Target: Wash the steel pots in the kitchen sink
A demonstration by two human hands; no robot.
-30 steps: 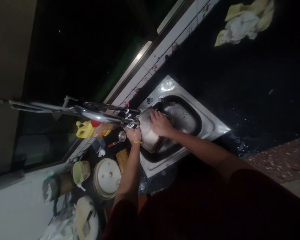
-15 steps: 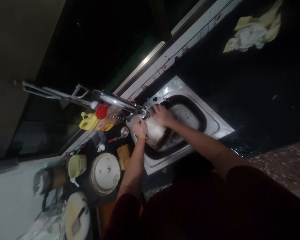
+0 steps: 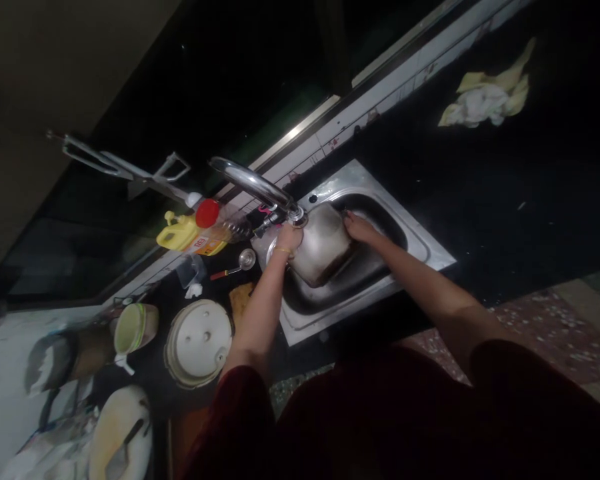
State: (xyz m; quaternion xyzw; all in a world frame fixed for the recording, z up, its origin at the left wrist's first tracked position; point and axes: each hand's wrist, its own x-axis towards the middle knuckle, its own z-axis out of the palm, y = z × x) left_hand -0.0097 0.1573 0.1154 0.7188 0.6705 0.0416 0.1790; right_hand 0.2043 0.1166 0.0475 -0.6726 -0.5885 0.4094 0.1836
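A metal pot [image 3: 323, 250] sits tilted inside a steel sink [image 3: 436, 259], the fingers of the left hand [image 3: 290, 237] and right hand [image 3: 361, 228] holding its opposite edges. It is probably stiff, fairly heavy and slippery if wet; gripping both sides seems surest. A dark bench [image 3: 505, 200] surrounds the sink, with crumpled cloth [image 3: 485, 103] to its right and a yellow jug [image 3: 180, 239] left, in a dim room.

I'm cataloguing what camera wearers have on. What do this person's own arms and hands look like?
Dark red sleeves end short, leaving both forearms bare. The left hand and right hand are ungloved. A thin yellowish band circles the left wrist; none shows on the right.
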